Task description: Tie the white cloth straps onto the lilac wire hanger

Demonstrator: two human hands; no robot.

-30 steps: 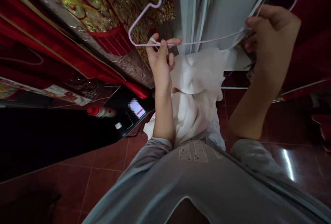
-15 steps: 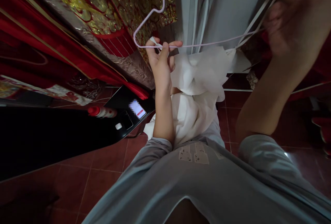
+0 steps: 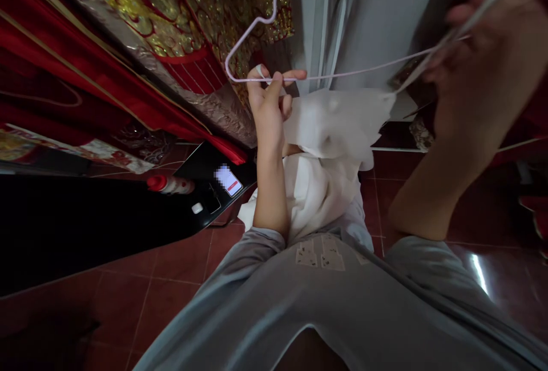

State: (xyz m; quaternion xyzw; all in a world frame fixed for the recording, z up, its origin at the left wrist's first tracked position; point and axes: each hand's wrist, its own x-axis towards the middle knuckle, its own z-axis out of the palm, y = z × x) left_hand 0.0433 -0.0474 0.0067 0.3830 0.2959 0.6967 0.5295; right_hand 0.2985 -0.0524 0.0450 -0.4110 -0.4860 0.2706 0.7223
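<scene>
A: Head cam, what've we got in our hands?

B: Our L hand [image 3: 269,107] is closed on the pale purple hanger [image 3: 257,20], thumb and fingers pinching the bottom bar near its L corner. There's a bit of white material [image 3: 262,72] btwn those fingers too.

A: And our R hand [image 3: 488,60]?

B: Raised, well apart from the L, fingers bent. The white strap [image 3: 422,67] runs up across them, but it's all blurred, so we can't tell if we're gripping it or the bar, or how far the hand's closed.

A: Where's the hanger re: hands?

B: Bar spans btwn them; L shoulder slopes up above our L hand, R end shows above our R hand.

A: And the white garment [image 3: 340,123]?

B: Below and btwn our hands, sheer and bunched, top R corner joined to the strap. Lower folds lie over our lap, beside our L forearm.

A: What else is nr?

B: L of and below our L hand: black table [image 3: 107,228] w/ lit phone [image 3: 231,182], dark phone [image 3: 211,200], small white case [image 3: 197,208] and red-capped bottle [image 3: 171,184]. Just beyond that hand, up and L, gold-and-red sequined garment [image 3: 171,23]. Grey panel [image 3: 385,11] is behind the bar, btwn our hands; red tiled floor [image 3: 171,257] is below.
</scene>
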